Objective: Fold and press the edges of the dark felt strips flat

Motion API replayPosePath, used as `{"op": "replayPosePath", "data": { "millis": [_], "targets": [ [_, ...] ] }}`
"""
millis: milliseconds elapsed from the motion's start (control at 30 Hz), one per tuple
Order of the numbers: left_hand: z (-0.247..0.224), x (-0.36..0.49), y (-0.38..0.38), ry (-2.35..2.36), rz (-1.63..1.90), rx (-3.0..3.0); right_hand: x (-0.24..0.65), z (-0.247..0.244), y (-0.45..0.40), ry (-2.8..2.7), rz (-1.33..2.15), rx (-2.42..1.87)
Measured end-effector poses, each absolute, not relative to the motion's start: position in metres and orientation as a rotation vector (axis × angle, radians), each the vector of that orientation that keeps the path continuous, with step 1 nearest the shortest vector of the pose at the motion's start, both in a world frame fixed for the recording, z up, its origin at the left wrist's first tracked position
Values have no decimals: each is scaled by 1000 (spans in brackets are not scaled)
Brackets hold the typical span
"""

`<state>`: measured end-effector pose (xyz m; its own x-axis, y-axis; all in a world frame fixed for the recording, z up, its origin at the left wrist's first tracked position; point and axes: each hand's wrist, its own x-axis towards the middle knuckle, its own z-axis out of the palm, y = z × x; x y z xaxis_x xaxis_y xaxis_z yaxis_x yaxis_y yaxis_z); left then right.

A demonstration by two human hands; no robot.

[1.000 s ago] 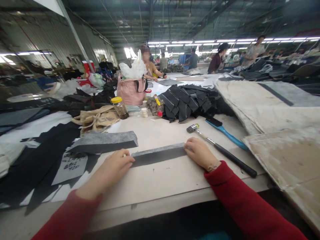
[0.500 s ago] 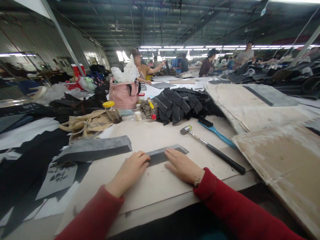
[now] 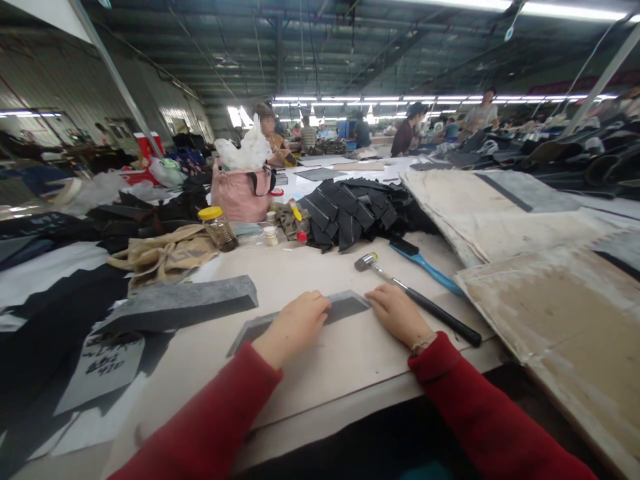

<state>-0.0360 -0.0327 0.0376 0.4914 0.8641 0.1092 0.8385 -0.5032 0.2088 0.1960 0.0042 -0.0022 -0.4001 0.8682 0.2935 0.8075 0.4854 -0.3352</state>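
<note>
While the middle of a dark grey strip (image 3: 347,308) is being covered by the left hand (image 3: 295,323), its right end is being met by the fingertips of the right hand (image 3: 400,317). The strip, edged in lighter grey, is being borne flat by a pale board (image 3: 345,360), and its left end is being left exposed beside the left wrist. On the left hand the fingers are being held close together and bent down over the strip; whether an edge is being gripped beneath them cannot be told. On the right hand the fingers are being held bent, with the tips being placed at the strip's far corner; whether it is being pinched there cannot be told either.

The space just beyond the right hand is being taken up by a mallet (image 3: 440,315) with a black handle, and a blue-handled brush (image 3: 430,270) is being seen beside it. To the left, a second strip (image 3: 200,293), grey with a black near edge, is being displayed apart from the hands. Farther back, a heap of black pieces (image 3: 350,212) is being supported by the work surface.
</note>
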Motion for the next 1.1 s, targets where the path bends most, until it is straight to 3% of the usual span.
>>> {"op": "replayPosePath", "data": {
  "millis": [200,700,933,1100],
  "targets": [
    [21,2,-20,1363,378,2661,196,3,-4,-2296,284,-1354],
    [16,5,-30,1417,319,2853,199,5,0,-2194,553,-1354],
    [13,5,-25,1462,322,2784,195,6,3,-2019,896,-1416],
    [11,6,-24,1490,329,2761,189,6,3,-2018,891,-1473]
  ]
}}
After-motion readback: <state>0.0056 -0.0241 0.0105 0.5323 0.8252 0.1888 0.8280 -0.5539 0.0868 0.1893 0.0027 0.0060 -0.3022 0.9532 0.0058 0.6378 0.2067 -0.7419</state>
